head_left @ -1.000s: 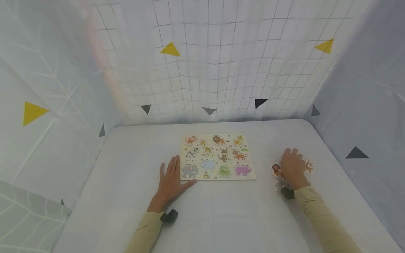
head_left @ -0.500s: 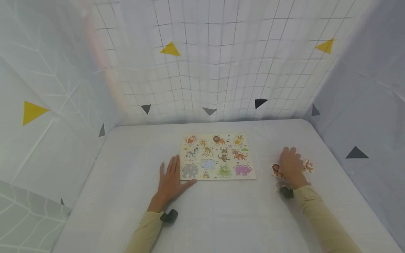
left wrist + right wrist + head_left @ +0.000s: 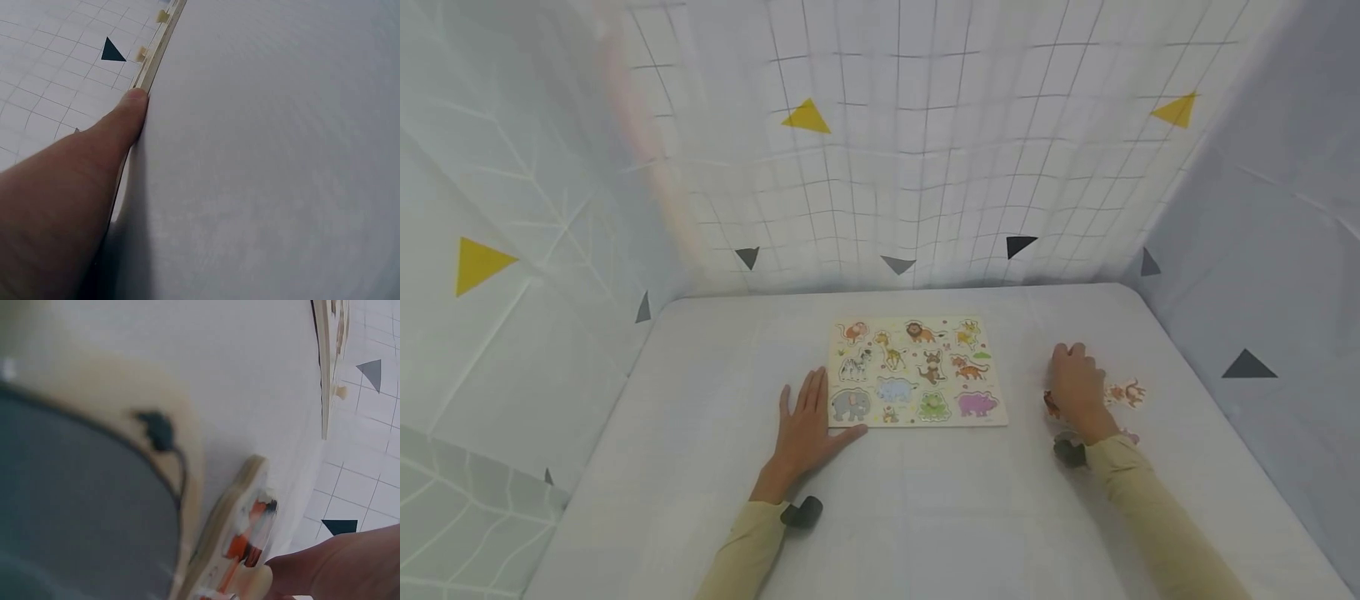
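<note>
The counter is big, flat and whitish, with round corners at the back. A pale board lies on it near the middle, a bit towards the back — it is full of animals, like a zebra, a frog and a purple hippo. Over on the right side, loose animal pieces lie close together. The lion piece is partly hidden. Next to it, on the right, is a brown-and-white piece, and just below that a bit of a pink piece peeks out. A grey piece is there too — too blurry to tell which animal.
</note>
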A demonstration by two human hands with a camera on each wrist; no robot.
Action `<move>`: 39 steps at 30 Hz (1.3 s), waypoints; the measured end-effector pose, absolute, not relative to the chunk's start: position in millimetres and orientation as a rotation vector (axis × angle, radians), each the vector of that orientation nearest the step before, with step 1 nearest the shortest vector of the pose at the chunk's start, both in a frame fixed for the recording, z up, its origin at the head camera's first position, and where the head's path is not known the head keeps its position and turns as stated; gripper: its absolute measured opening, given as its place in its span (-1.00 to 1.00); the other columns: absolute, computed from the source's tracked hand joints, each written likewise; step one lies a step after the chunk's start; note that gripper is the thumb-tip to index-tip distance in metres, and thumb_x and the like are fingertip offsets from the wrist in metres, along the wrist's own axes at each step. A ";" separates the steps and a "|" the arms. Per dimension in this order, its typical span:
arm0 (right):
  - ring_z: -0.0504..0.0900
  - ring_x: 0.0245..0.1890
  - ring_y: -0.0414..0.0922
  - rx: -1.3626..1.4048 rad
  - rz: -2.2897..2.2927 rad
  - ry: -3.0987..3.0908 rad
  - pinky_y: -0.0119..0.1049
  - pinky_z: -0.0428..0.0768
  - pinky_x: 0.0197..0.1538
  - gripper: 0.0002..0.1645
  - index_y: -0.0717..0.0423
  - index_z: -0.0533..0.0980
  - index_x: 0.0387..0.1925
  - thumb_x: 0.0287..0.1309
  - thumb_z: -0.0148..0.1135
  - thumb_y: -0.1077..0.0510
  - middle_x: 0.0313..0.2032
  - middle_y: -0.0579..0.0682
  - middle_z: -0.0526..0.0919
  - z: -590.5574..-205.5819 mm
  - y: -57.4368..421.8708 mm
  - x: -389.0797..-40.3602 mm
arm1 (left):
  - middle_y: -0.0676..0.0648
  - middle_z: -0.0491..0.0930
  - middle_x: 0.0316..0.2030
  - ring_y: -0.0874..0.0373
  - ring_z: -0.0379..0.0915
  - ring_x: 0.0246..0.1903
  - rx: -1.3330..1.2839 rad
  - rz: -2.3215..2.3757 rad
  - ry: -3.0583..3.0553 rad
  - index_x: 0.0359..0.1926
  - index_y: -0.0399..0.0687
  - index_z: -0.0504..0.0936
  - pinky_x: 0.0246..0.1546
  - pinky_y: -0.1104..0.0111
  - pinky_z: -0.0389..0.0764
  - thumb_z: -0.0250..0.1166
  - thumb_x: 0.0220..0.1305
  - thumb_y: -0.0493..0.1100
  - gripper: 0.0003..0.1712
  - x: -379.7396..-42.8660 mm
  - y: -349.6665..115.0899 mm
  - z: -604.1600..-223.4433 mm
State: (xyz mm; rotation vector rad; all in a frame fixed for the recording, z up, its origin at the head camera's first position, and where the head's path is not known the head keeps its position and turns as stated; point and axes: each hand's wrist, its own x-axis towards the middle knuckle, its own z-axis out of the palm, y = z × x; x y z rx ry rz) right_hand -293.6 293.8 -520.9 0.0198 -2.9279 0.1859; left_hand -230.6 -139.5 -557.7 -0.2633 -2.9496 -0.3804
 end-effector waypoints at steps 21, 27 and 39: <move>0.47 -0.30 0.15 0.165 0.252 -2.987 0.00 0.42 -0.39 -0.77 0.25 0.34 -0.13 0.14 -0.03 0.37 -0.19 0.28 0.41 -516.3 274.8 -298.6 | -0.01 -0.15 0.43 0.07 -0.25 0.43 -0.266 -0.380 -2.947 0.40 -0.07 -0.19 0.34 -0.11 -0.23 -0.06 -0.17 0.64 0.29 -231.6 -138.1 -559.3; 0.42 -0.31 0.18 0.070 0.136 -2.992 0.00 0.41 -0.42 -0.81 0.30 0.36 -0.19 0.16 -0.04 0.29 -0.25 0.28 0.41 -523.5 282.9 -299.6 | -0.02 -0.15 0.43 0.07 -0.25 0.43 -0.268 -0.364 -2.956 0.40 -0.06 -0.20 0.33 -0.12 -0.22 -0.09 -0.17 0.65 0.30 -233.4 -138.5 -561.2; 0.36 -0.34 0.37 -0.245 0.154 -2.969 0.16 0.33 -0.47 -0.68 0.46 0.29 -0.33 0.01 -0.01 0.19 -0.33 0.43 0.34 -523.0 296.8 -287.1 | -0.03 -0.13 0.43 0.06 -0.21 0.42 -0.266 -0.356 -2.939 0.40 -0.08 -0.18 0.33 -0.10 -0.24 -0.07 -0.17 0.64 0.29 -231.6 -139.5 -560.3</move>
